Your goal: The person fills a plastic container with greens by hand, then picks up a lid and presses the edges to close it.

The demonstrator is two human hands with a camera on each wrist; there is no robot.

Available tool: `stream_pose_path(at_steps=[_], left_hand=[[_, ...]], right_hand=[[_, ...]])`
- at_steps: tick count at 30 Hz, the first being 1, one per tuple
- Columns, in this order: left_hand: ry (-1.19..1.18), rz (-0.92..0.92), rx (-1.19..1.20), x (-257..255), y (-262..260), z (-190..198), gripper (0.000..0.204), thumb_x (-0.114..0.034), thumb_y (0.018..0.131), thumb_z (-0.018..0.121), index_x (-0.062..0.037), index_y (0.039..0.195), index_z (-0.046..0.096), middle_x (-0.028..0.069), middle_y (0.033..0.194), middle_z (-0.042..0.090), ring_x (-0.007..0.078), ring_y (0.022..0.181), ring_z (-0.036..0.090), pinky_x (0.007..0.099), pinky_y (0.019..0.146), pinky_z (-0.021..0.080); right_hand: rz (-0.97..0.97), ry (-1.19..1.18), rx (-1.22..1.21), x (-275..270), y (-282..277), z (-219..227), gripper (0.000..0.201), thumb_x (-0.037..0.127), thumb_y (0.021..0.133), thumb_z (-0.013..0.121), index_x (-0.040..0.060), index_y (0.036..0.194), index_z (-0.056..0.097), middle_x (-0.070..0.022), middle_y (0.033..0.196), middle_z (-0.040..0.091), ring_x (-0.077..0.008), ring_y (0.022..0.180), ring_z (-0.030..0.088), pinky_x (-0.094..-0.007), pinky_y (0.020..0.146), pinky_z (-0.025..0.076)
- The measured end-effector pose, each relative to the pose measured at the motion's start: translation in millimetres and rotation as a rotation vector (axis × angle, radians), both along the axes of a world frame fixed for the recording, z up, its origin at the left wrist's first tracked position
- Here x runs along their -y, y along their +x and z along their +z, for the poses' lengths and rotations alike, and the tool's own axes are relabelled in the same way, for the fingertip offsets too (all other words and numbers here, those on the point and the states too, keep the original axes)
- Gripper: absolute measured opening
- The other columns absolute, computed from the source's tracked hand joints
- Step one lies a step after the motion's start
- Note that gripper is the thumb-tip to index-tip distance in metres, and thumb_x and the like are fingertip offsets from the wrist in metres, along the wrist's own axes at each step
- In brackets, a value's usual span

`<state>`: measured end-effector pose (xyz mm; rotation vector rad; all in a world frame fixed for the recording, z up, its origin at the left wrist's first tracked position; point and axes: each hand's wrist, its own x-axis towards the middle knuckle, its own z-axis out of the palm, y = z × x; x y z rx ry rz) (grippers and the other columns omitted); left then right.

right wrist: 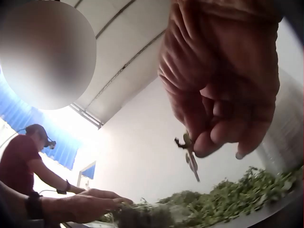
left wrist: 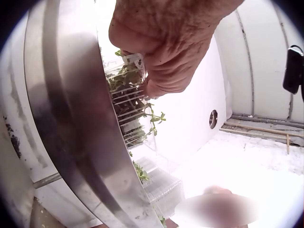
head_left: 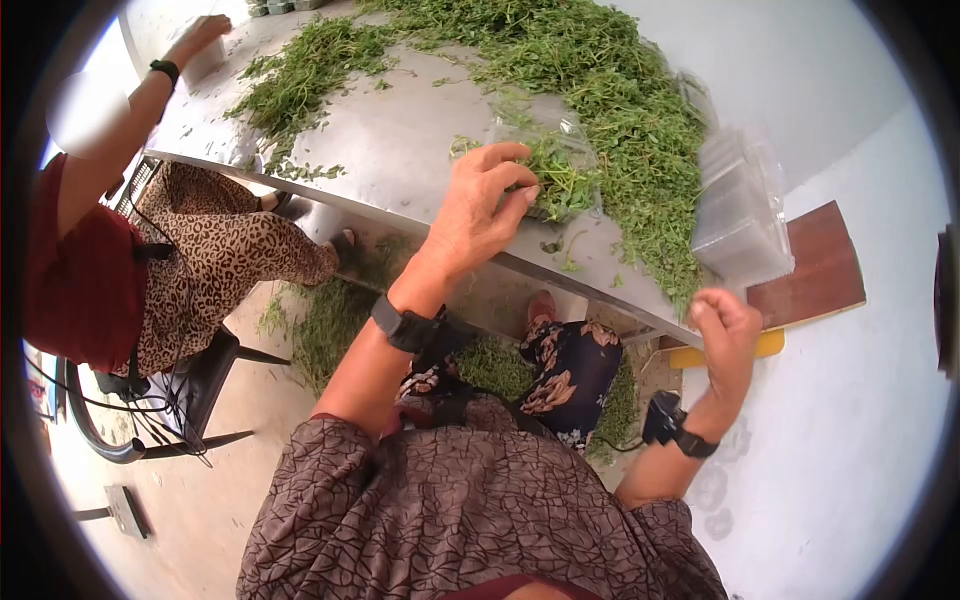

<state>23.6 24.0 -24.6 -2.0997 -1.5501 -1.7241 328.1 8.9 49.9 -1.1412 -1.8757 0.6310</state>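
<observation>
My left hand (head_left: 478, 205) is at a clear plastic container (left wrist: 128, 102) filled with green sprigs (head_left: 562, 180), near the table's front edge. Its fingers bend down at the container's near side, with fingertips right at the rim and the leaves in the left wrist view. Off to the right, past the table's corner, my right hand (head_left: 728, 335) is raised with curled fingers. Between its thumb and finger it pinches a small sprig (right wrist: 191, 159), partly dark, which points downward in the right wrist view.
A large heap of greens (head_left: 640, 130) curves across the metal table (head_left: 400, 130). Stacked clear containers (head_left: 740, 215) stand at its right end, beside a reddish-brown board (head_left: 815, 265). Another person (head_left: 85, 270) works at the left, near a black chair (head_left: 200, 400). Greens lie below the table.
</observation>
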Motion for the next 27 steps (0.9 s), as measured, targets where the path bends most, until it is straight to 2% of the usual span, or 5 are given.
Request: stream_pose_path(at_steps=[2,6,11,18,27], left_hand=[[-0.013,-0.041,0.155,6,-1,2,0.015,-0.006,0.081,0.062,-0.0039,0.096,0.065,0.0143,0.12,0.056,0.0322,0.109,0.054,0.0409,0.093,0.043],[0.03,0.055,0.12,16,-9,-1,0.022,-0.006,0.08,0.063,-0.005,0.102,0.065,0.0143,0.122,0.056,0.0323,0.112,0.054,0.0411,0.092,0.044],[0.012,0.087,-0.019,24,-15,-1,0.025,-0.006,0.08,0.063,-0.0063,0.105,0.064,0.0136,0.124,0.055,0.0332,0.117,0.05,0.043,0.095,0.042],[0.072,0.067,-0.233,17,-13,0,0.033,-0.006,0.074,0.066,-0.0044,0.107,0.062,0.0146,0.118,0.057,0.0361,0.114,0.05,0.0455,0.098,0.04],[-0.039,-0.003,-0.276,12,-11,1,0.028,-0.008,0.08,0.065,-0.0026,0.107,0.061,0.0126,0.111,0.06,0.0343,0.117,0.048,0.046,0.103,0.036]], right_hand=[[-0.109,-0.229,0.144,9,23,-5,0.014,0.008,0.083,0.06,-0.0046,0.085,0.065,-0.0029,0.065,0.061,-0.0071,0.059,0.051,-0.0229,0.055,0.04],[-0.306,-0.132,0.213,10,33,-24,0.016,0.008,0.084,0.061,-0.0042,0.092,0.066,-0.0081,0.075,0.066,-0.0122,0.066,0.057,-0.0254,0.063,0.045],[-0.014,0.27,0.275,9,-26,-26,0.024,0.006,0.081,0.064,-0.0021,0.104,0.065,-0.0167,0.112,0.063,-0.0303,0.108,0.057,-0.0378,0.093,0.044],[0.216,0.463,0.347,0,-94,-27,0.03,0.006,0.074,0.068,0.0038,0.104,0.066,-0.0117,0.119,0.061,-0.0312,0.118,0.048,-0.0443,0.101,0.036],[0.214,0.556,0.396,-30,-127,-37,0.025,0.013,0.081,0.064,0.0037,0.104,0.065,-0.0122,0.112,0.064,-0.0326,0.116,0.049,-0.0499,0.104,0.03]])
